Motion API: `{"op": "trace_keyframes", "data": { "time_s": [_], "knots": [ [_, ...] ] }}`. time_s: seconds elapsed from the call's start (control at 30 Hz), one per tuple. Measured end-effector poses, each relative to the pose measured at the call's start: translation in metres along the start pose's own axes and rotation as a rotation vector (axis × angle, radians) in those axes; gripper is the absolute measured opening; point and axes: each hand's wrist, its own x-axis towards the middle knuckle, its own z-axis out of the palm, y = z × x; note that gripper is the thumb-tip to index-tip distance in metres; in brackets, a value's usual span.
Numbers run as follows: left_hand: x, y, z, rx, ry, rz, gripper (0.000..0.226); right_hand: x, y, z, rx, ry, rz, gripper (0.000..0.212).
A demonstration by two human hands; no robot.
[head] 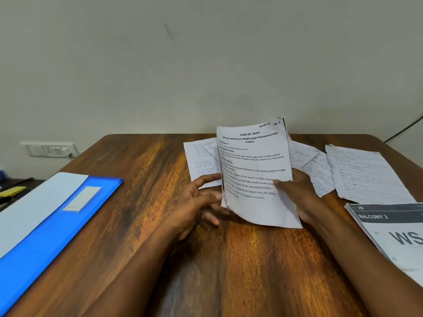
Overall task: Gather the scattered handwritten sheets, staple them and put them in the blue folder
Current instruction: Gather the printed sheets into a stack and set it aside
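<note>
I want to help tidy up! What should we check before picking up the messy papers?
1. Right hand free: not ok, it holds the printed task sheet.
2. Left hand free: ok, fingers relaxed beside the sheet.
3. Handwritten sheets gathered: not ok, scattered across the table.
4. Blue folder nearby: ok, on the left.
5. Folder open: cannot tell.
6. Stapler ready: cannot tell, none in view.
</note>
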Motion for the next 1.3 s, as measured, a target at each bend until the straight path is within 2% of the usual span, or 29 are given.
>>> {"op": "trace_keyframes", "data": {
  "time_s": [0.13, 0.33, 0.63, 0.83, 1.0, 1.17, 1.3],
  "knots": [
    [0.004, -0.001, -0.001, 0.002, 0.091, -0.016, 0.053, -0.001, -0.001, 0.001, 0.001, -0.008, -0.001, 0.035],
    [0.001, 0.001, 0.002, 0.002, 0.095, -0.019, 0.042, 0.000, 0.000, 0.003, -0.016, -0.003, -0.020, 0.036],
    [0.000, -0.001, 0.003, 0.042, 0.051, 0.008, 0.045, -0.004, -0.002, 0.004, -0.050, 0.000, -0.036, 0.036],
    [-0.003, 0.003, 0.010, 0.052, 0.102, 0.050, 0.053, -0.006, -0.001, 0.006, -0.031, -0.020, -0.044, 0.036],
    [-0.005, 0.004, 0.011, 0.167, 0.126, 0.071, 0.038, -0.003, 0.001, 0.005, -0.028, -0.012, -0.032, 0.035],
    [-0.008, 0.004, 0.018, 0.254, 0.193, 0.100, 0.029, -0.004, 0.001, 0.005, -0.027, -0.009, -0.028, 0.034],
    [-0.006, 0.002, 0.019, 0.270, 0.305, 0.098, 0.028, -0.004, 0.001, 0.006, -0.025, -0.010, -0.030, 0.035]
  ]
}}
